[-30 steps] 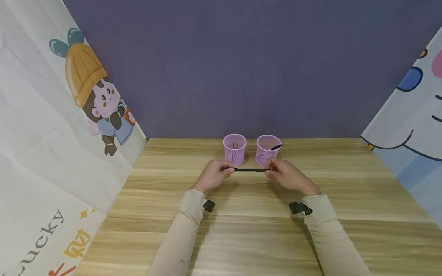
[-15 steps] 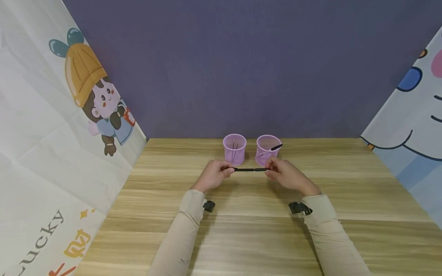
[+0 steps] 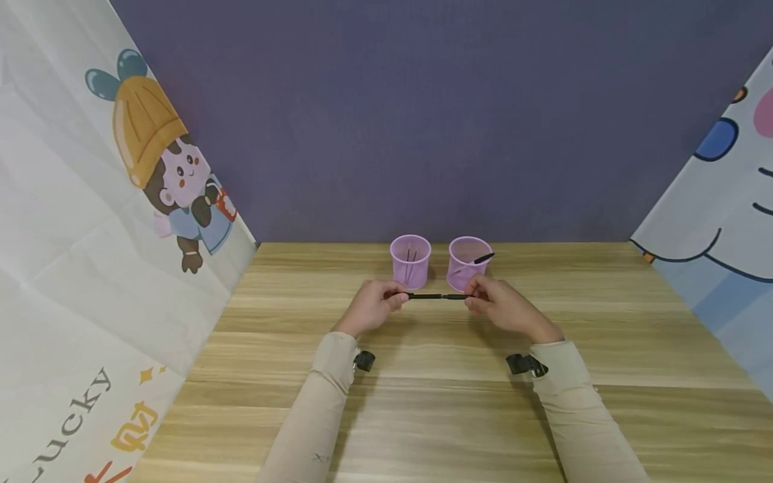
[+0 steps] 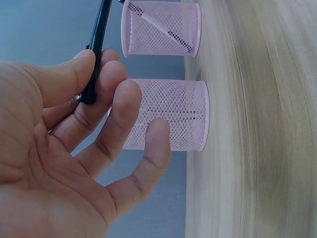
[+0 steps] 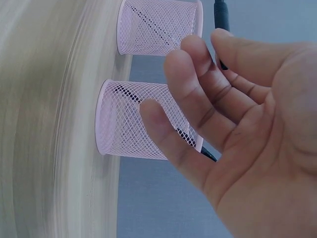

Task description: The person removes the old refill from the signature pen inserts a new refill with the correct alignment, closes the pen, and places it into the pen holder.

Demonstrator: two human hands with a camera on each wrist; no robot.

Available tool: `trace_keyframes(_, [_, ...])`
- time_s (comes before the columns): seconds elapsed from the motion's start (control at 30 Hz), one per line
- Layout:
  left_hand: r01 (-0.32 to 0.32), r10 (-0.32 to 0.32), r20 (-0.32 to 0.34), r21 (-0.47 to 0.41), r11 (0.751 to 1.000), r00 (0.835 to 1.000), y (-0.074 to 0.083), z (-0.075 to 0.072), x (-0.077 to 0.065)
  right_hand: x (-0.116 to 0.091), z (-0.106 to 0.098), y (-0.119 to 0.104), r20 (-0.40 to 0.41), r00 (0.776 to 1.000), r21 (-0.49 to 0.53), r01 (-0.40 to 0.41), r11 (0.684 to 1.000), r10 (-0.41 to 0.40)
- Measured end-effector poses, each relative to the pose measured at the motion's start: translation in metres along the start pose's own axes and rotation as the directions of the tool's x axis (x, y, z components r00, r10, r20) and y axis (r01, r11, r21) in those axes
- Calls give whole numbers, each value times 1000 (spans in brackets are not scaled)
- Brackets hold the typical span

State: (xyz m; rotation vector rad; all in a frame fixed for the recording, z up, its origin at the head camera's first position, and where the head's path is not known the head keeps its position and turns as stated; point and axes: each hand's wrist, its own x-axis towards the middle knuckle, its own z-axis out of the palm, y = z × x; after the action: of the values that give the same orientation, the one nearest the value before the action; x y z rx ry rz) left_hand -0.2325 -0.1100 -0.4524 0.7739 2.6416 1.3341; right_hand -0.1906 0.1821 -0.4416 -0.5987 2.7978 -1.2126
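A slim black pen (image 3: 425, 296) is held level between both hands, just in front of two pink mesh pen cups. My left hand (image 3: 374, 307) pinches its left end between thumb and fingers; in the left wrist view the pen (image 4: 100, 29) shows a clip near that end. With thumb and fingertips, my right hand (image 3: 504, 307) pinches the opposite end, where the right wrist view shows a dark grip part (image 5: 221, 17) and a narrow tip. A thin pale line crosses the pen near its middle. The other fingers of both hands are loosely bent.
The left pen cup (image 3: 411, 276) holds two thin dark sticks. In the right pen cup (image 3: 457, 274) leans a pen with a black end (image 3: 484, 257) above the rim. Both cups stand on the wooden table (image 3: 423, 416) before a dark back wall (image 3: 423, 121).
The hands have moved very slightly apart, the left a touch leftward and the right a touch rightward. The pale line at the pen's middle shows more clearly. The cups have not moved.
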Motion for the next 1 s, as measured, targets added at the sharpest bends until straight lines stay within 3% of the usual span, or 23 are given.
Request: trace_keyframes(1.0, [7, -7, -20, 5, 1000, 1000, -4, -2, 1, -2, -3, 2, -8, 1000, 9, 18, 1000, -18])
